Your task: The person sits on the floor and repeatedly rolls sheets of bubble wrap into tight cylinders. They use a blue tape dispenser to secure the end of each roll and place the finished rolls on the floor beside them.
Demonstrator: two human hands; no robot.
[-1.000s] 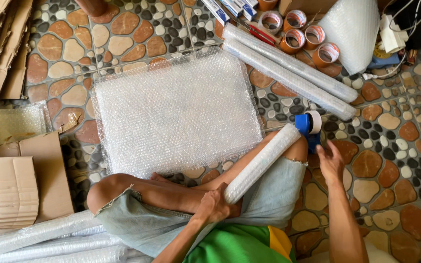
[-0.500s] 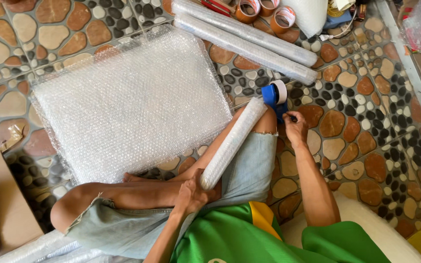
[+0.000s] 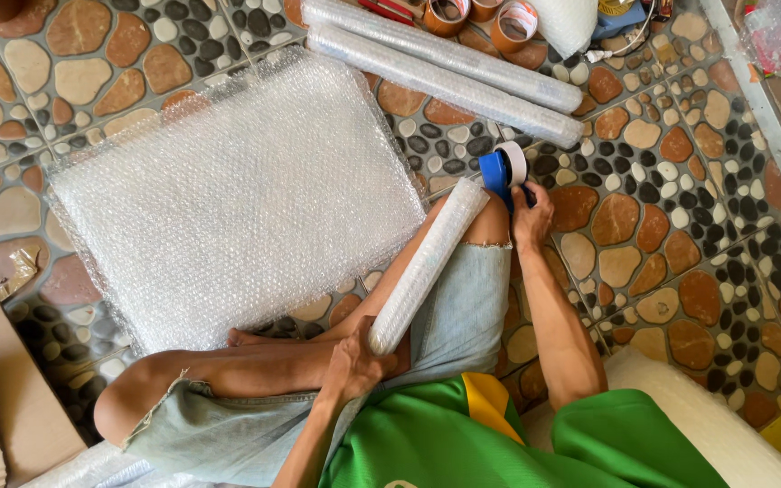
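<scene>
- The pebble-patterned floor (image 3: pixel 680 208) of brown and black stones fills the view, and a person sits on it cross-legged in pale denim shorts and a green shirt.
- A broad sheet of bubble wrap (image 3: pixel 237 203) lies flat on the floor just ahead of the person's knees, its near edge touching the shins.
- Two long wrapped rolls (image 3: pixel 445 68) lie side by side on the floor beyond the sheet, slanting from top centre down to the right, well apart from both hands.
- A brown cardboard piece (image 3: pixel 6 389) sits at the lower left edge, near the bent knee.
- A shorter bubble-wrapped roll (image 3: pixel 427 267) rests slantwise along the person's thigh, its far end up by the knee and its near end down at the lap.
- The left hand (image 3: pixel 359 366) is closed around the near end of that bubble-wrapped roll, fingers curled about it.
- The right hand (image 3: pixel 531 217) reaches past the knee and grips the handle of a blue tape dispenser (image 3: pixel 502 170), which stands on the floor just beside the far end of the roll.
- Several brown tape rolls (image 3: pixel 485 16) stand clustered at the top edge, behind the long rolls.
</scene>
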